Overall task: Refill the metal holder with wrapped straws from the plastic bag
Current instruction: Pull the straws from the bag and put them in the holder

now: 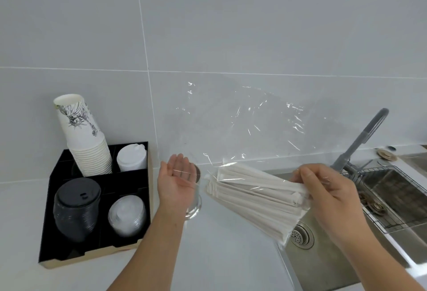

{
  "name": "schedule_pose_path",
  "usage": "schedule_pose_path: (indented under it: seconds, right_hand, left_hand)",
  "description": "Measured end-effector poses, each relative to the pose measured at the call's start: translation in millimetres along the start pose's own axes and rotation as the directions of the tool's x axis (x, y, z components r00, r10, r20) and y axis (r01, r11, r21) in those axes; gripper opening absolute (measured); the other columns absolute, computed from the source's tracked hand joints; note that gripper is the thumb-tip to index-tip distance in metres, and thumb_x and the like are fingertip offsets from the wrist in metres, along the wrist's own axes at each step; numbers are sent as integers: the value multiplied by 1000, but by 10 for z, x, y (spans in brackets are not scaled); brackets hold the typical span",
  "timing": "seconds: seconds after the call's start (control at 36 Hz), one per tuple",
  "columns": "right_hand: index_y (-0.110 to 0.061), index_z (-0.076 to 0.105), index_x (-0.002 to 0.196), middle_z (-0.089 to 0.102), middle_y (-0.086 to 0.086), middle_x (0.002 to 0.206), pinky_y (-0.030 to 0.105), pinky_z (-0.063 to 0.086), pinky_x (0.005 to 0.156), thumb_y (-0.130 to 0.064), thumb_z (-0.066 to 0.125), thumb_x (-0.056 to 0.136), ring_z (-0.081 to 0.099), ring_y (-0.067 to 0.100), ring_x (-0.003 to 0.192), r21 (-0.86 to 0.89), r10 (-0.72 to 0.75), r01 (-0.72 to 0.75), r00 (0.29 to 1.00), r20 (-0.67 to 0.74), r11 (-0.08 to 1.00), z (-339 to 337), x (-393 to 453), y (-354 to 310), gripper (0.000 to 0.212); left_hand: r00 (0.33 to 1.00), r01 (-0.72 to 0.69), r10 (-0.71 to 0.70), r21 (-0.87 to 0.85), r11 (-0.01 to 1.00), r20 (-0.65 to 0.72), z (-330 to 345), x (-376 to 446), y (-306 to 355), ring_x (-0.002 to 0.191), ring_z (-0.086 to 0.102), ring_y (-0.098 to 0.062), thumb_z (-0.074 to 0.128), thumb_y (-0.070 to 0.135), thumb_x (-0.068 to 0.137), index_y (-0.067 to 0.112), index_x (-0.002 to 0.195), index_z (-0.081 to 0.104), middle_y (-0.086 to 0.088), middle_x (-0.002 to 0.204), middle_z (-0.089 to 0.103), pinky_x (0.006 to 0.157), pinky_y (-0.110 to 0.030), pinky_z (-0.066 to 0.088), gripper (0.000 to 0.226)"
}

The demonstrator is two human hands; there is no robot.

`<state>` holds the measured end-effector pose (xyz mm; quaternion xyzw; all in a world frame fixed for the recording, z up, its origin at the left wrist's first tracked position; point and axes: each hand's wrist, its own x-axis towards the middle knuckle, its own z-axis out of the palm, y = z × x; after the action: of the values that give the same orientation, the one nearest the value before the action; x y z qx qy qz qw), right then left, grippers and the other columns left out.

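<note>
My right hand (pixel 328 196) grips a bundle of white paper-wrapped straws (pixel 251 196) through a clear plastic bag (pixel 249 124). The bag's loose open end billows up against the wall. The bundle slants down to the right, over the counter edge and the sink. My left hand (pixel 178 180) is open, palm up, just left of the bundle's upper end, not touching it. Behind and below that hand stands the shiny metal holder (pixel 195 207), upright on the counter and largely hidden by my palm and wrist.
A black organizer tray (pixel 92 248) on the left holds stacked paper cups (pixel 85 138), white lids (pixel 132 158), black lids (pixel 77 207) and clear lids (pixel 127 214). A steel sink (pixel 323 265) with a grey faucet (pixel 362 138) and a wire rack (pixel 390 198) lies on the right.
</note>
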<state>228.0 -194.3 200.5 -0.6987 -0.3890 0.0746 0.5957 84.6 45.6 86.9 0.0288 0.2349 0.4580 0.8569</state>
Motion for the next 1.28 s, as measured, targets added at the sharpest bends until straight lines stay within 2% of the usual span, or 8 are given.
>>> schedule_pose_path:
  seconds: [0.17,0.36,0.44,0.58,0.72,0.94,1.11,1.28]
  right_hand:
    - [-9,70,76,72,2,79,14,49,66,-4,53,96,64,9,71,7,-9,10,1000,-16,1000,-40,33,-52,27]
    - [-15,69,73,70,-8,73,12,46,61,-8,55,96,60,1,65,-49,-17,19,999,30,999,4,75,-88,28]
    - [-20,69,74,70,-6,76,23,45,55,-12,55,96,55,10,59,-94,-14,20,998,61,995,-7,116,-120,27]
    - [-17,69,75,70,-7,77,22,44,52,-12,56,95,57,30,68,-172,-24,38,996,84,984,33,176,-181,25]
    - [-19,68,74,70,-13,77,9,41,53,-14,56,94,57,9,62,-218,-25,46,995,99,975,89,187,-230,23]
    - [-23,69,76,70,-13,79,9,40,55,-17,58,94,59,3,66,-243,-63,94,989,134,965,202,284,-311,22]
    - [-24,69,79,68,-13,80,8,41,58,-14,55,96,61,-2,70,-278,-118,156,982,150,948,288,366,-392,24]
    - [-26,68,78,68,-13,81,6,42,59,-15,56,96,62,-1,73,-294,-150,192,976,161,936,301,388,-404,24]
  left_hand:
    - [1000,-7,7,-81,997,-2,-24,4,-90,65,73,-15,47,31,100,14,89,60,-3,76,75,63,-29,61,24]
    - [993,114,-114,-64,991,13,-80,-150,-471,89,73,-24,53,51,92,12,106,61,-10,107,72,75,-38,59,42]
    - [986,165,-165,-31,986,27,-84,-245,-653,87,73,-27,57,55,87,13,115,56,-12,107,71,79,-39,54,50]
    - [971,239,-238,-70,969,23,-139,-360,-895,96,64,-27,66,55,79,12,123,57,-12,107,71,106,-42,39,62]
    - [958,284,-283,-28,958,36,-108,-436,-1070,93,66,-29,64,61,78,15,107,60,-9,107,67,80,-40,53,55]
    - [957,275,-275,12,961,93,-24,-389,-1150,129,52,-33,58,67,79,10,140,47,-15,144,50,106,-42,41,84]
    - [965,248,-248,10,969,89,-21,-361,-1148,119,59,-32,53,65,83,7,136,54,-16,127,61,109,-45,40,78]
    - [966,242,-243,20,970,90,-11,-366,-1153,130,51,-34,55,65,82,5,138,51,-18,142,52,112,-46,37,81]
